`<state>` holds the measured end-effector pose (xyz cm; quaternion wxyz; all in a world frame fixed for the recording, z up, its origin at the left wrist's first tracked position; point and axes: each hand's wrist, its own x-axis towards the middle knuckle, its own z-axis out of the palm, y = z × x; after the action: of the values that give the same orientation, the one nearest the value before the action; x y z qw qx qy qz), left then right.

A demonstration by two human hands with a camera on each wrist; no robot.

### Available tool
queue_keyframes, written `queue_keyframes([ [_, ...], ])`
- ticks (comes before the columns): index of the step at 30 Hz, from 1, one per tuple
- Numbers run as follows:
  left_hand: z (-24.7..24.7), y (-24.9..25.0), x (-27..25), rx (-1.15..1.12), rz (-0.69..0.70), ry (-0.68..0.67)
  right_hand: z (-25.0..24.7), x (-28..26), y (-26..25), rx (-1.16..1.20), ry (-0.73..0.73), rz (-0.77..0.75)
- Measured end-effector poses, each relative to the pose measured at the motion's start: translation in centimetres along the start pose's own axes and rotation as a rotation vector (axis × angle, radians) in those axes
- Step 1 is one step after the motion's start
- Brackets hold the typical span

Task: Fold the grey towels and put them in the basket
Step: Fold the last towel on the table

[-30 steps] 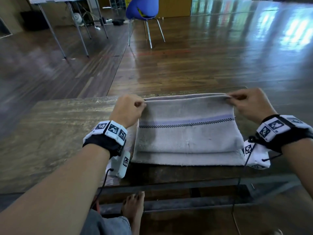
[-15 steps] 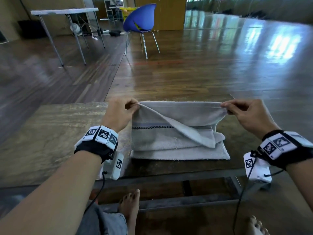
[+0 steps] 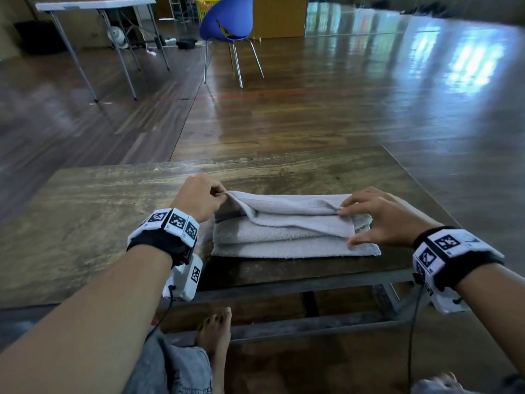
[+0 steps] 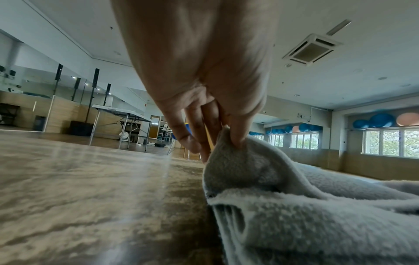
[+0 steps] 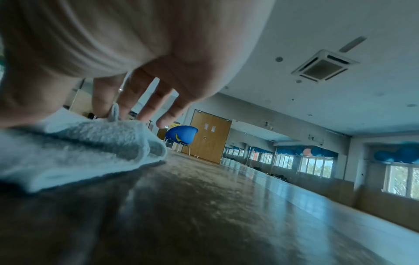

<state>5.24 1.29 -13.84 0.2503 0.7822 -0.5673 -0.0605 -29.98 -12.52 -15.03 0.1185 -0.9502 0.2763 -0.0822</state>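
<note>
Both hands have carried the towel's far edge toward the person since a second ago, when it lay stretched flat; the top layer now droops in a diagonal fold over the stack. Left hand (image 3: 199,199) pinches the towel's (image 3: 289,234) far left corner between thumb and fingertips, lifting it just off the table (image 3: 93,211), a grip the left wrist view shows closely (image 4: 229,132). Right hand (image 3: 380,217) has its fingers spread and nearly straight, fingertips pressing the upper layer's right end down onto the folded layers beneath; in the right wrist view a small ridge of cloth stands up between two fingers (image 5: 106,105), and whether it is pinched cannot be told.

One grey towel lies in several layers near the table's front edge, between the two hands. Its surface is worn, streaked brown wood on a dark metal frame. Each wrist carries one black strap with white coded markers and a white camera box below. One bare foot (image 3: 214,334) shows under the table's front rail.

Beyond lies a large hall with glossy wood flooring that reflects the windows. One blue chair (image 3: 227,21) on metal legs stands in the middle distance, one white folding table (image 3: 93,4) to its left, and one yellow basket (image 3: 204,5) behind the chair. Blue and pink exercise balls line a shelf above the windows.
</note>
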Motion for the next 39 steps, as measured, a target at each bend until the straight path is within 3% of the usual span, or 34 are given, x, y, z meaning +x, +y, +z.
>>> queue_keyframes([
  [5,0.2,-0.1,-0.1,0.019,-0.017,-0.018,0.6,0.0,-0.4,-0.004,0.045,-0.047],
  [9,0.3,0.1,0.0,0.016,-0.032,-0.016,0.7,0.0,-0.5,-0.013,0.210,-0.167],
  [17,-0.5,-0.4,0.0,-0.033,-0.060,0.029,-1.6,-0.4,0.3,0.262,0.425,0.090],
  [22,-0.9,-0.5,0.2,-0.171,-0.121,0.031,-2.1,-0.2,0.3,0.448,0.497,0.170],
  [30,-0.9,-0.1,0.3,-0.315,-0.133,0.091,-1.7,1.1,0.7,0.373,0.607,0.277],
  [33,-0.9,0.0,0.2,-0.272,-0.080,0.076,-2.1,1.3,0.8,0.286,0.566,0.290],
  [35,-1.0,0.4,0.3,-0.148,-0.033,0.008,-2.3,1.4,1.0,0.186,0.450,0.314],
  [39,-1.0,1.6,0.9,-0.103,-0.192,-0.206,-2.6,1.7,1.5,0.035,0.158,0.490],
])
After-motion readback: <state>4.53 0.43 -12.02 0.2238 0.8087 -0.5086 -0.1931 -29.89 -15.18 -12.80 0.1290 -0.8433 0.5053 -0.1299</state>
